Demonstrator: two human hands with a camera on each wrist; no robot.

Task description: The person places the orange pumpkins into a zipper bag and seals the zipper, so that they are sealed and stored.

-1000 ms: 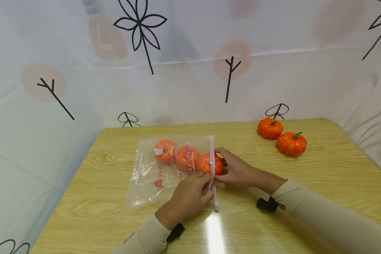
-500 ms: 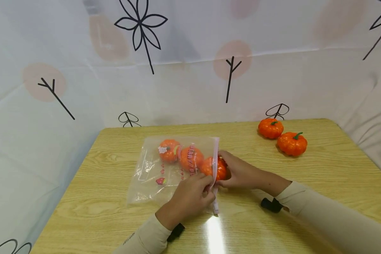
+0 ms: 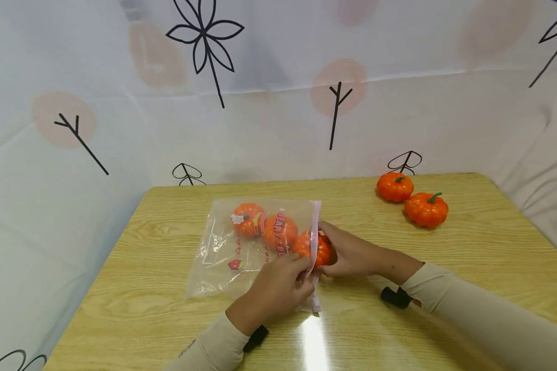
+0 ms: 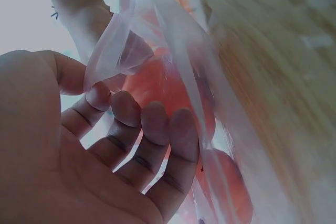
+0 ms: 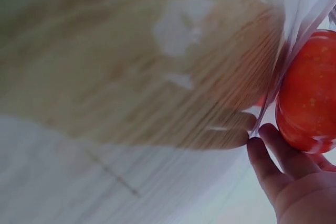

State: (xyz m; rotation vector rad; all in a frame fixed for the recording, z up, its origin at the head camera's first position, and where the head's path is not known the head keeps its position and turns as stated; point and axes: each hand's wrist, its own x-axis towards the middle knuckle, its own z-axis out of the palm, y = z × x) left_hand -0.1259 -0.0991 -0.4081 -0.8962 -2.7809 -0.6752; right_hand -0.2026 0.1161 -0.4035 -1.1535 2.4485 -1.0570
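A clear plastic zip bag (image 3: 209,281) with pink and red print lies flat on the table, its pink-edged mouth facing right. Two small orange pumpkins (image 3: 278,232) sit inside it. A third pumpkin (image 3: 324,251) is at the mouth, partly under the bag's film. My right hand (image 3: 353,253) grips this pumpkin from the right; the right wrist view shows fingers along the side of the red-orange pumpkin (image 5: 310,90) and by the bag's edge. My left hand (image 3: 276,286) pinches the near part of the mouth between thumb and index finger, the other fingers curled in the left wrist view.
Two more orange pumpkins, one (image 3: 394,187) at the back edge and one (image 3: 426,211) with a green stem, stand at the back right of the wooden table (image 3: 134,319). A white patterned cloth (image 3: 269,134) hangs behind and along the sides.
The bag and the pumpkins in it have shifted slightly right. My right hand has moved a little right and nearer with its pumpkin. The left hand stays at the mouth.
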